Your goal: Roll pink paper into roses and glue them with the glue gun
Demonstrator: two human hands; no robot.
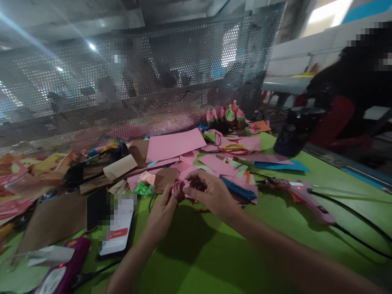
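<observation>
Between my two hands, above the green table, is a small roll of pink paper [178,186] with curled layers. My left hand [168,201] is closed around its left side, fingers wrapped and thumb on top. My right hand [204,188] pinches the roll's right side, its fingers bent over it. Part of the roll is hidden by the fingers. Just beyond my hands lie cut pink paper pieces [216,164] and a brown paper piece [165,179]. A blue pouch-like item [237,190] rests right of my right hand.
A pink glue gun [310,200] with black cable lies at right. Scissors [232,149] lie on the papers; paper cupcakes [230,114] stand behind. A dark tumbler [295,132] is at far right. Phones [118,228] and a purple power strip [65,265] occupy the left. A person sits beyond.
</observation>
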